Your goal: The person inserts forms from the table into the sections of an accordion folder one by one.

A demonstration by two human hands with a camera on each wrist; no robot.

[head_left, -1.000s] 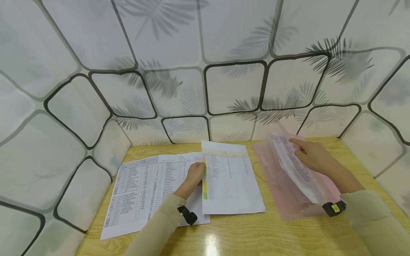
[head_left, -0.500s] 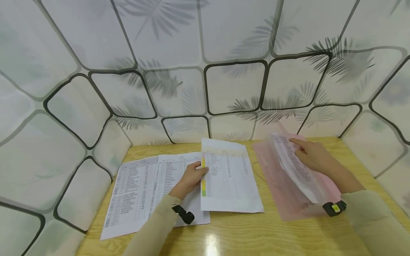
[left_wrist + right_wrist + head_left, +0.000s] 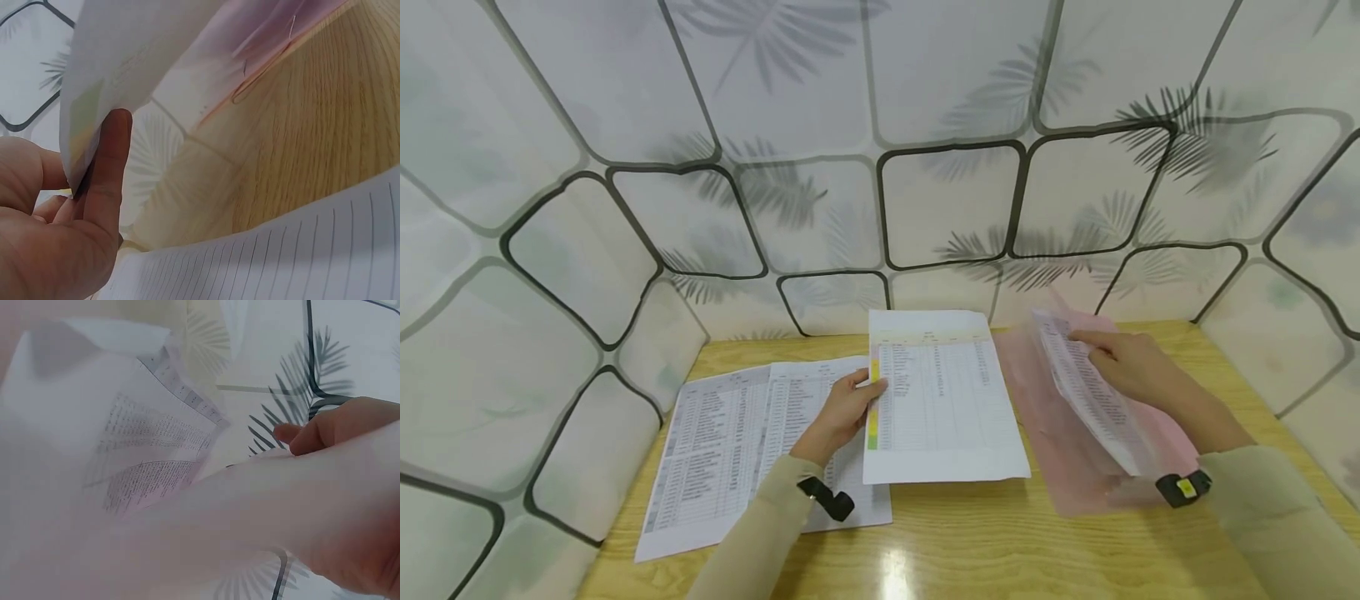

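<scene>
In the head view my left hand point(image 3: 838, 412) pinches a printed table sheet point(image 3: 940, 417) by its left edge, where a yellow and green strip runs. The left wrist view shows that sheet point(image 3: 140, 47) lifted off the table, between thumb and fingers. On the right, my right hand point(image 3: 1138, 367) grips the raised cover of a pink translucent plastic folder point(image 3: 1033, 421). Printed papers point(image 3: 1086, 383) lean inside the folder. Up close in the right wrist view, the milky plastic point(image 3: 250, 512) crosses in front of the right hand point(image 3: 356, 428), hiding most of its fingers.
Two printed list sheets point(image 3: 703, 450) lie side by side on the wooden table point(image 3: 970, 550), at the left, partly under the left forearm. Patterned panels point(image 3: 955, 208) wall the table in at the back and both sides.
The left hand has shifted its grip on the sheet's edge and raised the sheet, its top moving up toward the back wall. The right hand and folder have barely moved.
</scene>
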